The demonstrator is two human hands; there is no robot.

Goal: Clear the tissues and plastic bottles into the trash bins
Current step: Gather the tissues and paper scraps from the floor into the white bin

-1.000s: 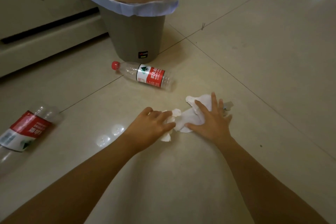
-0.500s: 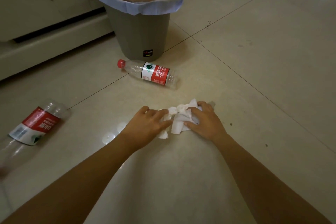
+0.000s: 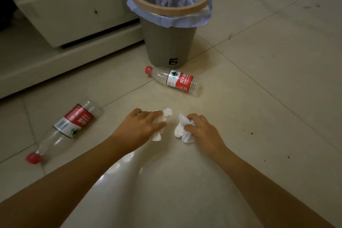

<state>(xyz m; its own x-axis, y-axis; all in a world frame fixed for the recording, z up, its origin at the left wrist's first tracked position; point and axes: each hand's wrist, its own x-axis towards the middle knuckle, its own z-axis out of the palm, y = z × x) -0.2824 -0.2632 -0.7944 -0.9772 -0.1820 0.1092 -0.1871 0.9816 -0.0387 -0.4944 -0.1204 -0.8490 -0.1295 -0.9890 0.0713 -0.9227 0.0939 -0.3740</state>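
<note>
the left hand (image 3: 141, 127) lies knuckles up on the tiled floor (image 3: 259, 98), its fingers curled over a crumpled white tissue (image 3: 161, 126) that sticks out beyond the fingertips and below the palm. the right hand (image 3: 202, 131) sits just beside it, fingers bent round a second wad of tissue (image 3: 182, 129) bunched against its thumb side; a narrow strip of bare floor separates the two wads. ahead of both hands, a clear plastic bottle with a red cap and red label (image 3: 174, 80) lies on its side, cap pointing left. just beyond it stands a grey trash bin (image 3: 167, 42) lined with a pale bag. well off to the left of the left hand a second clear bottle (image 3: 66, 127) lies with its red cap toward the person. a pale cabinet base (image 3: 74, 16) stands beyond it.
</note>
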